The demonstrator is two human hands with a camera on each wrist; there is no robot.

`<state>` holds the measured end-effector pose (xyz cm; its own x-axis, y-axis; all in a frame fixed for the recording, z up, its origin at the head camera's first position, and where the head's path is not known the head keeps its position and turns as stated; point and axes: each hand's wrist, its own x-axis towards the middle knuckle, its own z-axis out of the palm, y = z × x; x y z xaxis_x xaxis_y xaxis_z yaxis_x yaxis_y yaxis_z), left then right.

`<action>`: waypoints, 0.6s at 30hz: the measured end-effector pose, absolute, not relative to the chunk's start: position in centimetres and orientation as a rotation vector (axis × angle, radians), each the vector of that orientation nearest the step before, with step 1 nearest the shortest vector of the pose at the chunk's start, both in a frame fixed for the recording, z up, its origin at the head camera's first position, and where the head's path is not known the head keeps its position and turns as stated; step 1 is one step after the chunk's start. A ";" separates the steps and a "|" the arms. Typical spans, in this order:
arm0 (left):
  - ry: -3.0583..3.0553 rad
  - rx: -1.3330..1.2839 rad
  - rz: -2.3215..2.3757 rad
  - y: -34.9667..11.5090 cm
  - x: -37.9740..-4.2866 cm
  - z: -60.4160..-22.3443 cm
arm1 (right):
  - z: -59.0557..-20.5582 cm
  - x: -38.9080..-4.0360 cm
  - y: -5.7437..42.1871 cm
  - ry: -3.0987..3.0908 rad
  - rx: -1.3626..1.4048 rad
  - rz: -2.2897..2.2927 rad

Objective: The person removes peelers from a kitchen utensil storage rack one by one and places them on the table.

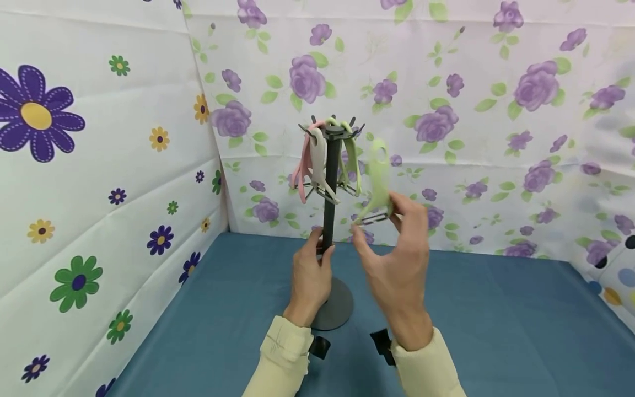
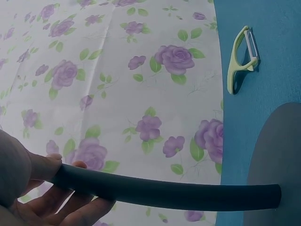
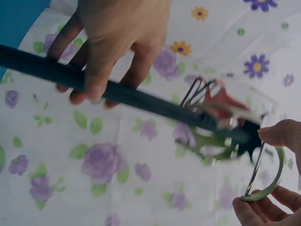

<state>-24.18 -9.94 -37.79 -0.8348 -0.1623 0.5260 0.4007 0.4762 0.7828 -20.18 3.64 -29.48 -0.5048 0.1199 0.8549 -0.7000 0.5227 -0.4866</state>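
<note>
A dark rack (image 1: 329, 218) with a round base and a ring of hooks stands on the table. My left hand (image 1: 310, 278) grips its pole below the hooks. Y-shaped peelers hang from the hooks: a pink peeler (image 1: 300, 171), a white peeler (image 1: 318, 157) and a green peeler (image 1: 351, 157). Right of them, my right hand (image 1: 402, 264) pinches a light green peeler (image 1: 379, 179) by its blade end, handle pointing up, apart from the rack. In the left wrist view another light green peeler (image 2: 233, 68) lies on the table near the base; the head view does not show it.
A blue cloth (image 1: 496, 314) covers the table. Behind it rises a wall sheet with purple flowers (image 1: 436, 124), and a daisy-printed sheet (image 1: 99, 182) closes the left side. A dotted sheet (image 1: 620, 275) borders the right.
</note>
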 end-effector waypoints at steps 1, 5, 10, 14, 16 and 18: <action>-2.182 -0.196 -1.359 -9.9 -24.1 -37.8 | -29.8 -20.2 4.1 -1.830 0.452 1.105; -2.164 -0.199 -1.363 -9.8 -24.1 -37.8 | -30.9 -20.5 5.8 -1.841 0.369 1.119; -2.178 -0.184 -1.397 -9.6 -24.2 -38.0 | -32.0 -20.9 7.3 -1.857 0.302 1.166; -2.187 -0.175 -1.410 -9.6 -24.3 -38.2 | -32.6 -21.1 7.8 -1.897 0.268 1.177; -2.180 -0.179 -1.402 -9.7 -24.4 -38.2 | -32.8 -21.2 7.8 -1.918 0.255 1.176; -2.176 -0.184 -1.391 -9.8 -24.4 -38.2 | -32.9 -21.4 7.9 -1.933 0.246 1.182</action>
<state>-24.43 -9.77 -38.18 -0.8420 -0.1711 0.5115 0.3925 0.4561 0.7987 -21.37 7.88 -32.86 -0.6309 0.2427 0.7370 -0.5454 0.5369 -0.6437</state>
